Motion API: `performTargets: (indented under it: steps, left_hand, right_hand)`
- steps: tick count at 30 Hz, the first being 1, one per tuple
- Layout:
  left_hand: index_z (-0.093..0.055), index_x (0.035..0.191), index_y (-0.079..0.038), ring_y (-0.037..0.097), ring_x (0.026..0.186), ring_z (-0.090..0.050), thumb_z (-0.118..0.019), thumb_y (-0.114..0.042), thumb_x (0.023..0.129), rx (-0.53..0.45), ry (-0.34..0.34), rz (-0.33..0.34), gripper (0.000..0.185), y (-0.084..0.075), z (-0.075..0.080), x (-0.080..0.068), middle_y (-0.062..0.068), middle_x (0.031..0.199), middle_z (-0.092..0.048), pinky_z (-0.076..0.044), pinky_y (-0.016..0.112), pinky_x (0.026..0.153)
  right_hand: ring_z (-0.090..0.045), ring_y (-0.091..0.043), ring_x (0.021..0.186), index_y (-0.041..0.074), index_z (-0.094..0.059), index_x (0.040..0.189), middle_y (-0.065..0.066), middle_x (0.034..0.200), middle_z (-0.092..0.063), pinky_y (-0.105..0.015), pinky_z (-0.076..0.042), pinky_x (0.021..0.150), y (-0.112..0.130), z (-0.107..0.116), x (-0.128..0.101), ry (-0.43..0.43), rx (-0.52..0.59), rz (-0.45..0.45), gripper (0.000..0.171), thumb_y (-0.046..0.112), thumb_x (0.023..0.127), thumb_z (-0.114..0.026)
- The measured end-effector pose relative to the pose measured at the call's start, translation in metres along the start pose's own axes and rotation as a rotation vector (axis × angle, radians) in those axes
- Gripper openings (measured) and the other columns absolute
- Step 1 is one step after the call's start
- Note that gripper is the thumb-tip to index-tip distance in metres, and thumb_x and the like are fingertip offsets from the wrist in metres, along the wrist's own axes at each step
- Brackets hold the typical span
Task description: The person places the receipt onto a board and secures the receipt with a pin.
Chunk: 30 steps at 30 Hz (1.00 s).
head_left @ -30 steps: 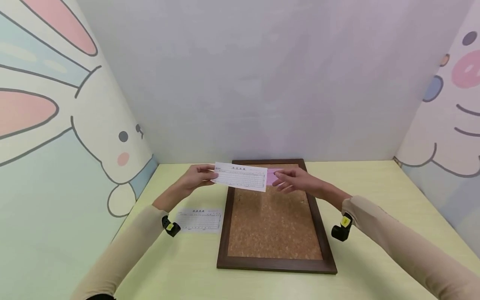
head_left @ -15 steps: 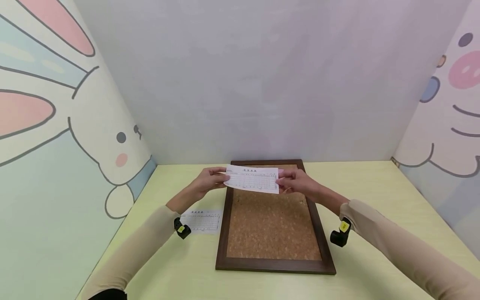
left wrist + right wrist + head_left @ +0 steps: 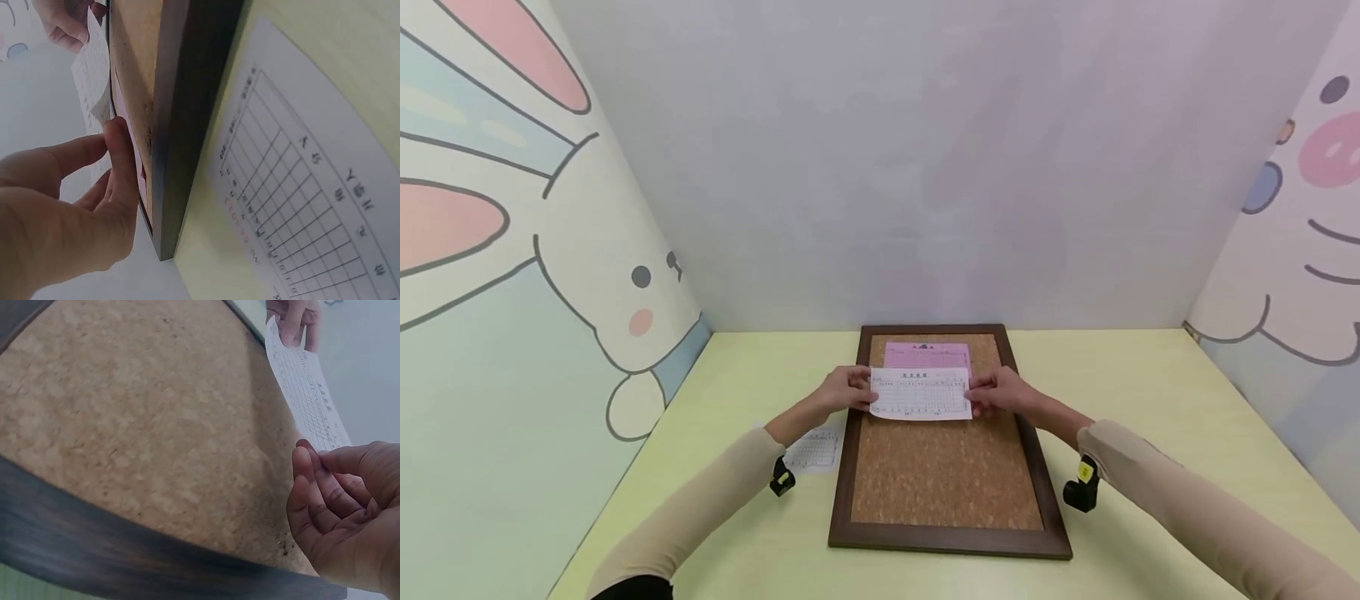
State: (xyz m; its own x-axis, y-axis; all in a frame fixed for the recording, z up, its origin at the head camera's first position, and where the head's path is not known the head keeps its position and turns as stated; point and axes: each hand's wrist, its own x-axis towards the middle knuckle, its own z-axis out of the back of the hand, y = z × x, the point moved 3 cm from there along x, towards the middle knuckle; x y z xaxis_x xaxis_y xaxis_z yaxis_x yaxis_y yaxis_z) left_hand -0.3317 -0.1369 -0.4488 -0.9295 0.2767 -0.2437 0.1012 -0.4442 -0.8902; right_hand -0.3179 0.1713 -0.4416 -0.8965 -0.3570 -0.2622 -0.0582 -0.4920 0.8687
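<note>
Both hands hold a white printed form (image 3: 921,394) by its two short ends, over the upper part of a framed cork board (image 3: 947,475). My left hand (image 3: 847,390) pinches the left end between thumb and fingers. At the right end, my right hand (image 3: 1004,392) pinches the paper near its corner. A pink form (image 3: 927,355) lies on the cork just behind the white one, which overlaps its lower part. In the right wrist view the white form (image 3: 306,394) stands off the cork, bowed slightly between the hands.
Another white form (image 3: 306,181) lies on the pale table, left of the board and partly behind the left forearm. The board's dark wooden frame (image 3: 951,537) is raised above the tabletop. Walls with cartoon animals enclose the table at the back and sides.
My right hand has taken hold of the white form's right end. Both hands have brought it down and toward me, a little to the right, and the pink form now shows behind it.
</note>
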Motion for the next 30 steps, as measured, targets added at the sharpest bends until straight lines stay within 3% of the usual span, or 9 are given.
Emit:
performTargets:
  steps: [9, 12, 18, 25, 30]
  left_hand:
    - [-0.051, 0.133, 0.003, 0.012, 0.074, -0.071, -0.073, 0.002, 0.091, 0.040, -0.016, -0.044, 0.048, -0.004, -0.007, -0.002, 0.019, 0.099, -0.075, -0.061, 0.031, 0.072]
    - [-0.057, 0.125, 0.003, 0.013, 0.074, -0.071, -0.072, 0.000, 0.091, 0.053, -0.003, -0.068, 0.037, -0.007, -0.008, -0.001, 0.019, 0.098, -0.075, -0.061, 0.031, 0.072]
    - [-0.073, 0.111, 0.000, 0.012, 0.070, -0.066, -0.075, -0.008, 0.091, 0.183, 0.027, -0.105, 0.021, -0.010, -0.012, 0.003, 0.009, 0.089, -0.072, -0.058, 0.026, 0.066]
    - [-0.073, 0.114, 0.000, 0.011, 0.066, -0.062, -0.078, -0.007, 0.089, 0.241, 0.020, -0.122, 0.026, -0.008, -0.014, 0.004, 0.006, 0.084, -0.069, -0.057, 0.024, 0.063]
    - [-0.072, 0.114, 0.001, 0.011, 0.064, -0.059, -0.080, -0.006, 0.086, 0.239, 0.032, -0.110, 0.030, -0.007, -0.018, 0.001, 0.004, 0.079, -0.066, -0.054, 0.023, 0.061]
  right_hand:
    - [-0.066, -0.010, 0.069, -0.010, -0.069, 0.117, -0.007, 0.083, -0.074, -0.024, -0.057, 0.065, -0.005, 0.000, -0.005, -0.014, 0.004, -0.017, 0.025, 0.010, 0.101, -0.063]
    - [-0.066, -0.010, 0.068, -0.010, -0.068, 0.118, -0.007, 0.084, -0.074, -0.023, -0.057, 0.064, -0.004, 0.002, -0.005, -0.025, 0.006, -0.020, 0.026, 0.009, 0.101, -0.063]
    - [-0.067, -0.011, 0.067, -0.012, -0.061, 0.130, -0.011, 0.086, -0.076, -0.023, -0.057, 0.062, -0.005, 0.003, -0.003, -0.055, -0.035, -0.009, 0.038, 0.009, 0.099, -0.065]
    - [-0.066, -0.014, 0.066, -0.014, -0.040, 0.148, -0.011, 0.080, -0.074, -0.028, -0.056, 0.060, 0.000, 0.004, -0.006, -0.069, -0.253, 0.156, 0.066, 0.005, 0.093, -0.072]
    - [-0.063, -0.014, 0.069, -0.012, -0.055, 0.137, -0.011, 0.084, -0.073, -0.024, -0.052, 0.058, -0.002, 0.000, -0.009, -0.071, -0.375, 0.275, 0.053, 0.004, 0.090, -0.075]
